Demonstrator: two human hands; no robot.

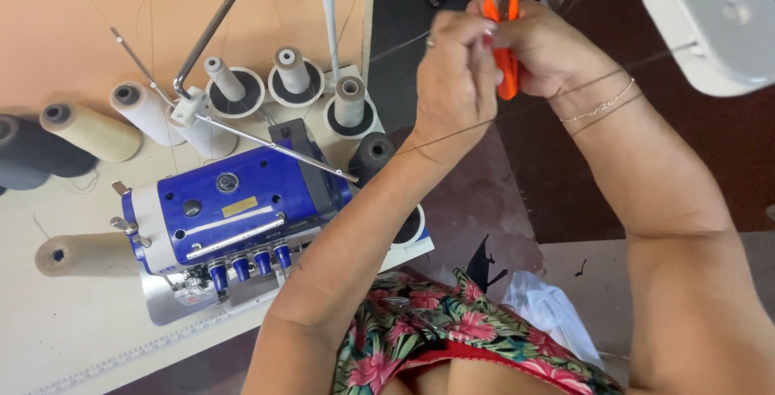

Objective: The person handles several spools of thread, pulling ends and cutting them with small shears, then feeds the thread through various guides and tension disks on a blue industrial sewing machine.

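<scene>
Thread work is in hand up at the far side of the scene, where both hands are raised together above the floor gap beside the table. The right hand [545,48] is clenched around orange thread snips [505,36], blades pointing away, and the left hand [456,72] pinches its fingertips closed just beside the blades, seemingly on a fine dark thread [452,133] that runs slantwise across the wrist toward the machine. Whether the thread has been cut I cannot tell; the blades look nearly closed and the strand at them is too thin to follow. To the left, the blue overlock machine [234,209] sits on the pale table [73,330], with no cloth visible under its foot, so by my reckoning sewing is not under way. Cones of thread [291,68] stand upright behind it, others lie on their sides at far left.
</scene>
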